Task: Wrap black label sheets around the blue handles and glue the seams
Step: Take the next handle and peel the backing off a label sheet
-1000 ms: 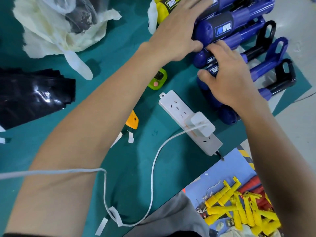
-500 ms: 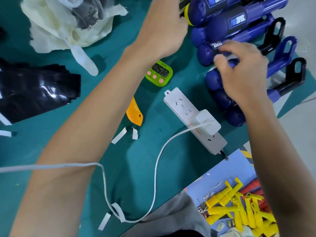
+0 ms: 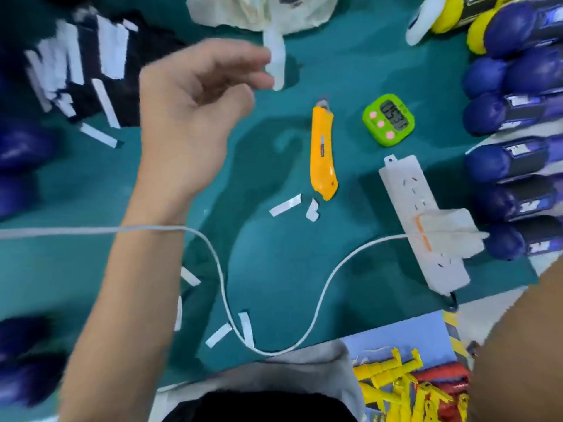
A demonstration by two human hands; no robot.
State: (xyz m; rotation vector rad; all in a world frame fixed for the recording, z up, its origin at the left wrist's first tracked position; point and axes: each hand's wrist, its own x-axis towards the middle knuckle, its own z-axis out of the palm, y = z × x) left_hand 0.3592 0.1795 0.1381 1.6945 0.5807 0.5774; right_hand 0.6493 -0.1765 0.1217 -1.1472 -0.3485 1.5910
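Far left edge: blue handles (image 3: 21,147), heavily blurred, lie on the teal desk (image 3: 54,269). Upper left: a stack of black label sheets (image 3: 91,95) lies flat on the desk with white strips (image 3: 111,53) on top of it. The left grip (image 3: 195,117) hovers above the desk just right of the sheets, fingers loosely curled and holding nothing; the fingertips are motion-blurred. A white cable (image 3: 76,231) crosses over the left wrist, loops toward the near desk edge and rises to a plug seated in the power strip (image 3: 423,220). Crumpled white plastic (image 3: 259,10) sits at the top edge. Loose paper slips (image 3: 285,205) are scattered mid-desk. An orange utility knife (image 3: 321,153) lies lengthwise at centre, and a green timer (image 3: 388,120) is near it to the right. Yellow plastic parts (image 3: 393,382) are piled at bottom centre-right. Right edge: wrapped blue handles (image 3: 487,166), each with a dark band, are stacked side by side just beside the power strip. Only the right forearm (image 3: 518,345) shows; the right grip is outside the frame, so I cannot tell its state.
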